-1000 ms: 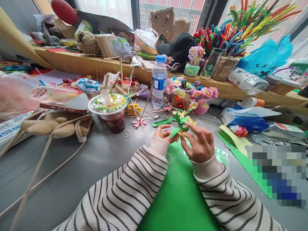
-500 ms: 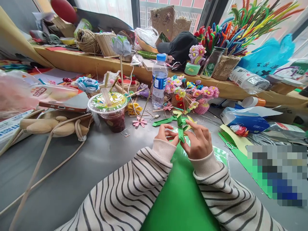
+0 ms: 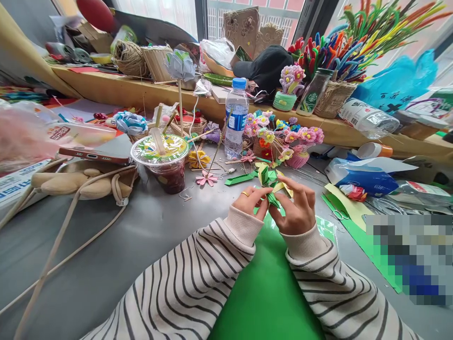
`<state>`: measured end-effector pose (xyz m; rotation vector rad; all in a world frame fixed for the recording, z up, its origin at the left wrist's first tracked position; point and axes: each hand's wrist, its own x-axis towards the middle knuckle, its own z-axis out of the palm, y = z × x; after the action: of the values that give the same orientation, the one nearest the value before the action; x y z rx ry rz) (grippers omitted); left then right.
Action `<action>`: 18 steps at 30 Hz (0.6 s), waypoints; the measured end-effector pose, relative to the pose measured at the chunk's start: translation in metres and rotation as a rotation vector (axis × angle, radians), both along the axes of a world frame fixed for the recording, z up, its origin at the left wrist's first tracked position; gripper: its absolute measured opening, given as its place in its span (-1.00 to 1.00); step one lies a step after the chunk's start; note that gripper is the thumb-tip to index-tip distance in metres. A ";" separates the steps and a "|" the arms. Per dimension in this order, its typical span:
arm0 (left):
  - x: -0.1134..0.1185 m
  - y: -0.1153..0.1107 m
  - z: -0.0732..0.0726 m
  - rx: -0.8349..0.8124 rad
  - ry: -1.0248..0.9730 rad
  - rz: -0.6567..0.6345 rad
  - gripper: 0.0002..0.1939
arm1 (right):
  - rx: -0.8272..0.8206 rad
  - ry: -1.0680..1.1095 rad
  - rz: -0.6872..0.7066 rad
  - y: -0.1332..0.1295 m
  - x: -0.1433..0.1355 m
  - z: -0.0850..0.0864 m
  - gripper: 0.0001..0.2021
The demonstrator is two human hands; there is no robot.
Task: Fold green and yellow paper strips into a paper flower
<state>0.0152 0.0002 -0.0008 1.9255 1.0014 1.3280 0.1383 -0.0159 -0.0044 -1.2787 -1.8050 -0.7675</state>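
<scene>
Between my two hands is a pleated piece of folded green paper [image 3: 273,200], its folds fanned a little at the lower end. My left hand [image 3: 250,202] pinches it from the left, with a ring on one finger. From the right, my right hand [image 3: 296,204] grips it between thumb and fingers. Just beyond my fingertips, green and yellow folded paper [image 3: 262,173] shows, partly hidden by the hands. A flat green folded strip [image 3: 240,179] lies on the table to the left of it. Below my wrists spreads a glossy green sheet [image 3: 267,288].
A lidded drink cup [image 3: 173,177] and a pink paper flower [image 3: 206,178] stand left of my hands. Behind are a water bottle [image 3: 236,120] and crocheted flowers [image 3: 304,137]. Scissors [image 3: 338,213] and a blue tissue pack [image 3: 361,177] lie right. A bag [image 3: 85,182] with a phone sits left.
My left hand has turned and reached further over the green paper, its fingers now across the middle. The paper has tilted, and its lower pleats are spread more.
</scene>
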 end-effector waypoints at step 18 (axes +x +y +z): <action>0.002 0.001 -0.006 0.093 -0.059 0.052 -0.79 | -0.041 -0.019 -0.001 -0.002 -0.006 0.001 -0.92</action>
<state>0.0172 0.0017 -0.0066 1.9288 0.9820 1.4757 0.1327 -0.0177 -0.0032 -1.3031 -1.8431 -0.7493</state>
